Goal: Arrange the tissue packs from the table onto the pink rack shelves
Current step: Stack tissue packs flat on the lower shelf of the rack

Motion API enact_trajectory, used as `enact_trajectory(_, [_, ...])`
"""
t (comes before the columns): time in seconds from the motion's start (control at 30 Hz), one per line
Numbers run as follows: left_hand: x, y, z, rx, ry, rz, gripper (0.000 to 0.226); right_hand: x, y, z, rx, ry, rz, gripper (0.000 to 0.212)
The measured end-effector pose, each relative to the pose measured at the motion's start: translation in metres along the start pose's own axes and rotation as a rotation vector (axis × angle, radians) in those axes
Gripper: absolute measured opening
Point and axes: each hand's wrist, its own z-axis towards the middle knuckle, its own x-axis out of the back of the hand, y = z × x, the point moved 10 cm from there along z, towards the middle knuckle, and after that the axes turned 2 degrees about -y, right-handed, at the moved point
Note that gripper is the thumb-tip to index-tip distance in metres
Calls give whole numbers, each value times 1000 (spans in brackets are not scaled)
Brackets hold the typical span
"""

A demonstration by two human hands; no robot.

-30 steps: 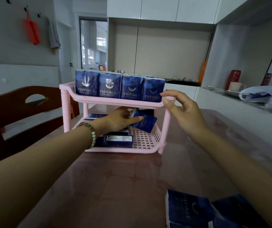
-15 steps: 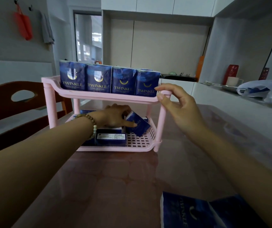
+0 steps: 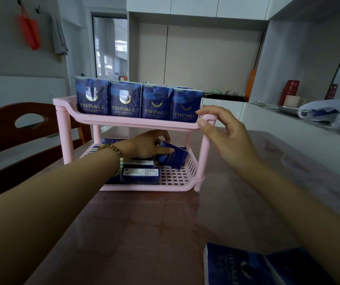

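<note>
A tilted tissue pack [image 3: 173, 158] is gripped by the left hand [image 3: 150, 146] on the lower shelf [image 3: 177, 177]; the pink rack [image 3: 132, 122] corner is pinched by the right hand [image 3: 224, 134].

On the lower shelf [image 3: 177, 176] the right grid is bare; flat packs [image 3: 140, 176] fill the left.

bare forearms, beaded bracelet [image 3: 118, 159] on left wrist
</note>
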Motion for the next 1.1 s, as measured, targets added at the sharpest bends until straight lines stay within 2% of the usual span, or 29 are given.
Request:
enact_trajectory(0.07, [-1, -1, 2, -8, 19, -45, 22, 1, 0, 0, 1, 2, -3, 13])
enact_trajectory(0.33, [2, -21, 10, 126, -54, 140, 35, 0, 2, 0, -8, -5, 9, 13])
enact_trajectory(0.47, [-2, -11, 10, 119, -101, 113, 62, 0, 3, 0, -17, -5, 9, 14])
enact_trajectory(0.63, [-7, -8, 11, 97, -124, 70, 49, 0, 2, -1, -21, -6, 15, 13])
enact_trajectory(0.93, [-4, -5, 19, 98, -69, -15, 58, -2, 2, -1, -18, -11, 12, 14])
enact_trajectory(1.1, [-7, -13, 22, 116, -102, 82, 56, -2, 2, -2, -16, -7, 10, 14])
